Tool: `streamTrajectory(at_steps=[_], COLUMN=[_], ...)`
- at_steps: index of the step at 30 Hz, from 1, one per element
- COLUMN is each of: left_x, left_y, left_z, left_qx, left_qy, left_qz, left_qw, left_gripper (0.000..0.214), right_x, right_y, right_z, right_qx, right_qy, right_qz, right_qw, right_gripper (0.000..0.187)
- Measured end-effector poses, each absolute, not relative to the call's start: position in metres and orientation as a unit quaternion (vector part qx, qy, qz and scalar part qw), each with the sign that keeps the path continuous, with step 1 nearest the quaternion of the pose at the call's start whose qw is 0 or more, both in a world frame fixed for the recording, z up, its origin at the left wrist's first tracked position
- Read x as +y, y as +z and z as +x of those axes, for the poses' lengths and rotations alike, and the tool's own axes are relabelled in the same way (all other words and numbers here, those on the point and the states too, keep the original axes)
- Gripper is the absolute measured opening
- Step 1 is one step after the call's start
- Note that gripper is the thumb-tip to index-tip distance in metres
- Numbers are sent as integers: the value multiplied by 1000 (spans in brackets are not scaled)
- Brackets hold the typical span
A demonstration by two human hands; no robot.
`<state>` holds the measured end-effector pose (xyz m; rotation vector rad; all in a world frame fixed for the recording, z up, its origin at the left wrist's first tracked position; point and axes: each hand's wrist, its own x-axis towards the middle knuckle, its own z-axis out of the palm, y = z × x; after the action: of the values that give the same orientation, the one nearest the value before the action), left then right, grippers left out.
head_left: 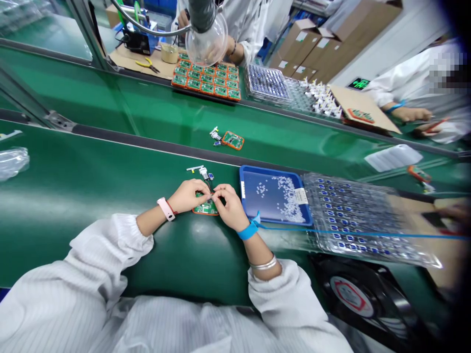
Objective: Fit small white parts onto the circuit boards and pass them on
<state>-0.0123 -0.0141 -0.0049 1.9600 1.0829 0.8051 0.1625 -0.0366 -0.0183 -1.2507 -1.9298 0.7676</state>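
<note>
A green circuit board (pixel 205 208) with an orange rim lies on the green worktop, partly covered by my fingers. My left hand (pixel 188 195) is closed at the board's upper left, thumb and fingers pinched over its top edge. From the right, my right hand (pixel 230 206) pinches at the same spot, its fingertips meeting those of the left. Whatever small part sits between the fingertips is too small to make out. Dark wires run up from there to a white connector piece (pixel 204 172) with a small blue part (pixel 211 176) beside it.
Right of my hands is a blue tray (pixel 253 201) with many tiny white pieces. Clear plastic trays (pixel 353 215) of blue parts lie beyond it, above a black fan (pixel 353 294). Another board (pixel 233 140) rests on the belt ahead. Co-workers' hands (pixel 410 113) are across the line.
</note>
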Motion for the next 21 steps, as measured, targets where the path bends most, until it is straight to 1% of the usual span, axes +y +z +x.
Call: streamTrajectory(at_steps=[4, 7, 10, 11, 14, 15, 16, 18, 21], left_x=[-10, -6, -10, -14, -29, -32, -34, -30, 0], left_y=[1, 5, 6, 5, 3, 4, 5, 10, 23], left_z=[-9, -9, -16, -19, -26, -27, -28, -27, -32], left_qx=[452, 478, 502, 492, 423, 407, 403, 414, 460], left_qy=[265, 217, 216, 220, 208, 195, 183, 179, 253], left_qz=[763, 769, 770, 782, 847, 864, 872, 865, 790], left_qw=[379, 364, 329, 312, 245, 223, 208, 219, 316], left_gripper=[10, 10, 9, 17, 56, 63, 64, 61, 62], right_x=[-34, -35, -37, -36, -28, -24, -20, -12, -6], right_y=[-20, -19, -14, -11, -4, -4, -4, -9, -19], right_z=[161, 156, 156, 161, 194, 211, 229, 263, 295], right_qx=[-730, -730, -735, -736, -713, -696, -676, -652, -647], right_qy=[329, 326, 296, 279, 203, 175, 147, 122, 142], right_qz=[-502, -513, -509, -506, -534, -560, -592, -650, -686], right_qw=[327, 312, 336, 352, 406, 414, 412, 371, 302], right_gripper=[13, 13, 13, 12, 13, 13, 14, 14, 15])
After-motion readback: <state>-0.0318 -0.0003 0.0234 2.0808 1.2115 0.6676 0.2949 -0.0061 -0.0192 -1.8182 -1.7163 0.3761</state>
